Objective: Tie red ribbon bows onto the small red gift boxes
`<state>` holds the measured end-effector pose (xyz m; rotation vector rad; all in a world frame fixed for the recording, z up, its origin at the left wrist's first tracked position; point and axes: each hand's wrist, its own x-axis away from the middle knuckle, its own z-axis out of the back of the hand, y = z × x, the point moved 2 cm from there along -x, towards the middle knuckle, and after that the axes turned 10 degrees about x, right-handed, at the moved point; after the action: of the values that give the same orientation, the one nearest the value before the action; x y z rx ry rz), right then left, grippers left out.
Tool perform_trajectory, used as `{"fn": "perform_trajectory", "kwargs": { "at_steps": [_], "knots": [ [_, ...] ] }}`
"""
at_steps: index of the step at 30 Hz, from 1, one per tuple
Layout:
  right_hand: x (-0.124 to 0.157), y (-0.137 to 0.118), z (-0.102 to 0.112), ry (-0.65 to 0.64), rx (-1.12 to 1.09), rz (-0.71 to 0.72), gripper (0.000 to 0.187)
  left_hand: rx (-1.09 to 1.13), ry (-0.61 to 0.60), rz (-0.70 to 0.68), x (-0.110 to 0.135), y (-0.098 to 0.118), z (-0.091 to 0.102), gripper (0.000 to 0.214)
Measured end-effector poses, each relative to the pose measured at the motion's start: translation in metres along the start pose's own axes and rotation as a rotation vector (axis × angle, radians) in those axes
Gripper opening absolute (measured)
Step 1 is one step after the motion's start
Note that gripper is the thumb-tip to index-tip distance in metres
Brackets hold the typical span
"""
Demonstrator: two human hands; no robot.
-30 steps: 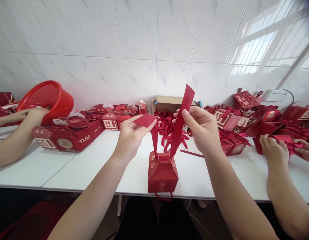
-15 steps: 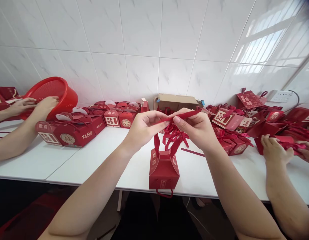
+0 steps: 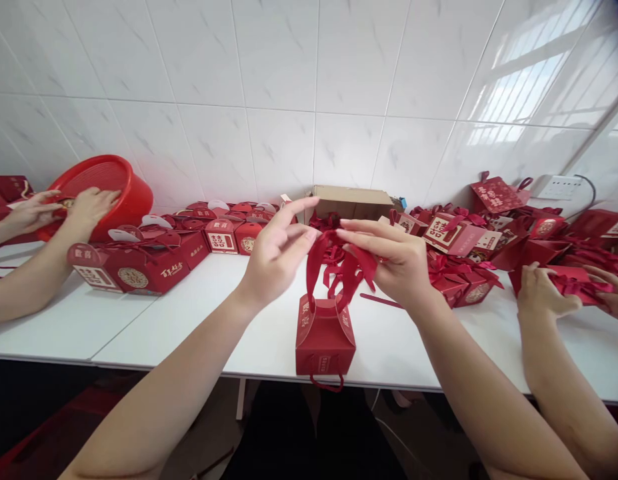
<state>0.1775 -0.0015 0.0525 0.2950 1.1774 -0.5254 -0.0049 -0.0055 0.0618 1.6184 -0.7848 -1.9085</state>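
A small red gift box [image 3: 325,340] stands at the front edge of the white table [image 3: 199,320]. A red ribbon [image 3: 323,257] rises from its top in two strands. My left hand [image 3: 276,250] pinches the left strand between thumb and middle fingers, index finger stretched out. My right hand [image 3: 396,260] grips the right strand, its fingers partly extended toward the left hand. Both hands hover above the box, fingertips almost meeting.
Finished red boxes [image 3: 139,263] line the table's left and back. A cardboard box [image 3: 351,200] and loose ribbons [image 3: 346,273] lie behind. More red boxes [image 3: 469,247] pile up at right. Another person's hands [image 3: 83,207] hold a red basin [image 3: 109,187]; a co-worker's hand [image 3: 543,297] works at right.
A second ago my hands held the ribbon ends up and apart. They came together above the box, and the ribbon now hangs looped between my fingers.
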Motion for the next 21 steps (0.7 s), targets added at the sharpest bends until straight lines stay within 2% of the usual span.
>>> {"fn": "perform_trajectory", "kwargs": {
  "at_steps": [2, 3, 5, 8, 12, 14, 17, 21],
  "knots": [
    [0.011, -0.002, 0.002, 0.105, 0.007, -0.198, 0.021, -0.307, 0.081, -0.236, 0.005, 0.001, 0.003, 0.040],
    [0.018, -0.003, 0.004, 0.130, 0.015, -0.292, 0.020, -0.416, 0.114, -0.309, 0.008, 0.000, 0.007, 0.040],
    [0.037, -0.003, 0.010, 0.116, 0.041, -0.452, 0.016, -0.533, 0.157, -0.357, 0.016, -0.005, 0.019, 0.042],
    [0.075, -0.001, 0.026, 0.059, 0.120, -0.630, 0.015, -0.597, 0.186, -0.264, 0.044, -0.019, 0.048, 0.044],
    [0.138, 0.009, 0.047, 0.006, 0.256, -0.897, 0.023, -0.668, 0.316, 0.007, 0.108, -0.050, 0.087, 0.040],
    [0.164, 0.015, 0.048, -0.091, 0.287, -1.000, 0.027, -0.711, 0.346, 0.159, 0.138, -0.069, 0.096, 0.036],
    [0.175, 0.019, 0.042, -0.196, 0.307, -0.979, 0.029, -0.723, 0.274, 0.259, 0.160, -0.088, 0.092, 0.028],
    [0.141, 0.011, 0.026, -0.081, 0.267, -0.787, 0.033, -0.570, 0.278, 0.222, 0.144, -0.084, 0.068, 0.017]
  ]
}}
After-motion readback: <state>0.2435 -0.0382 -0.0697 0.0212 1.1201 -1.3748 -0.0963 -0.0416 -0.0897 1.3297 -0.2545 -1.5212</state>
